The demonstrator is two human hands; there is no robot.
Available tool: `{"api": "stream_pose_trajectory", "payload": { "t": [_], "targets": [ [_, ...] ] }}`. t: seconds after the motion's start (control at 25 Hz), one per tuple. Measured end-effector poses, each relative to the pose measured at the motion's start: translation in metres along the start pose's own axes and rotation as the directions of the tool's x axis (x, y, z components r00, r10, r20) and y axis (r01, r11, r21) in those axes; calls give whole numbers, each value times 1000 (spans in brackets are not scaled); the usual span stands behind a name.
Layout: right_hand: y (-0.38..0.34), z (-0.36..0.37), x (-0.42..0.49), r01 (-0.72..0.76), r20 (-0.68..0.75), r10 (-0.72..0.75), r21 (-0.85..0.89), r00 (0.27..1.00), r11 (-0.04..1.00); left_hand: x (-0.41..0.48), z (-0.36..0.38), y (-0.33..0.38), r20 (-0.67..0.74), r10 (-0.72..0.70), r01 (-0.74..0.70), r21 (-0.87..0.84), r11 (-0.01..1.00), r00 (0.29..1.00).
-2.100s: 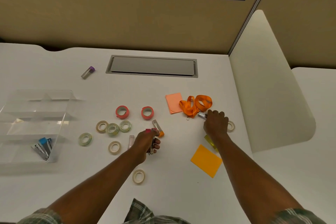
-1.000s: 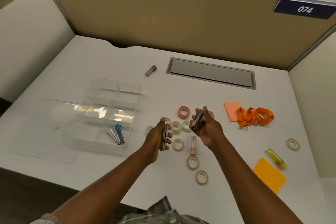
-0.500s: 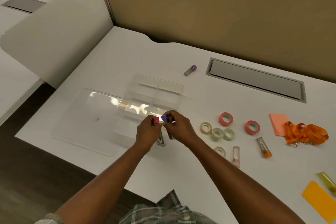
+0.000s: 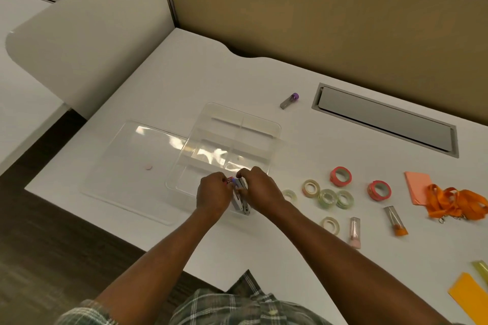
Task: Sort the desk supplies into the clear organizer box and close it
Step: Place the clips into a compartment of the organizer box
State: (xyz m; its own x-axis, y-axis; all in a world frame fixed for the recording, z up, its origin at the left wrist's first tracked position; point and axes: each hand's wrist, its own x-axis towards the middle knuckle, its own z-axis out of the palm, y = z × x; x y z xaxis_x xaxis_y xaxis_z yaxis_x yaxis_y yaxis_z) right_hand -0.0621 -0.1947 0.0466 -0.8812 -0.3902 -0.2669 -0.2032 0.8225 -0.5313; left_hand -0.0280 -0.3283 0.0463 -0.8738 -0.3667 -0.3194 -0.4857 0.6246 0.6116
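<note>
Head view, looking down at a white desk. Left hand (image 4: 213, 196) and right hand (image 4: 260, 188) meet over the near-right compartment of the clear box (image 4: 274, 126), fingers curled round small staplers (image 4: 240, 199); exactly which fingers pinch is hidden. The lid (image 4: 126, 155) lies flat, left of the box. Tape rolls (image 4: 327, 198) wait to the right. Best approach, probably: lower the staplers below the rim, lay them flat side by side, then release, so the lid can shut.
</note>
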Motion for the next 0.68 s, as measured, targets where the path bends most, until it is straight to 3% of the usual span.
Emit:
{"api": "stream_pose_trajectory", "payload": {
  "t": [0.12, 0.28, 0.48, 0.68],
  "targets": [
    [0, 3, -5, 45, 16, -45, 12, 999, 999, 2, -2, 5, -18, 73, -68, 202, 977, 997],
    [4, 2, -7, 47, 13, -47, -4, 999, 999, 2, -6, 3, 34, 66, -74, 364, 929, 997],
    [9, 4, -6, 55, 5, -55, -30, 998, 998, -1, -6, -6, 42, 85, -94, 374, 923, 995],
    [16, 0, -10, 56, -108, -54, 17, 993, 998, -5, -4, -2, 15, 120, -117, 359, 926, 993]
  ]
}}
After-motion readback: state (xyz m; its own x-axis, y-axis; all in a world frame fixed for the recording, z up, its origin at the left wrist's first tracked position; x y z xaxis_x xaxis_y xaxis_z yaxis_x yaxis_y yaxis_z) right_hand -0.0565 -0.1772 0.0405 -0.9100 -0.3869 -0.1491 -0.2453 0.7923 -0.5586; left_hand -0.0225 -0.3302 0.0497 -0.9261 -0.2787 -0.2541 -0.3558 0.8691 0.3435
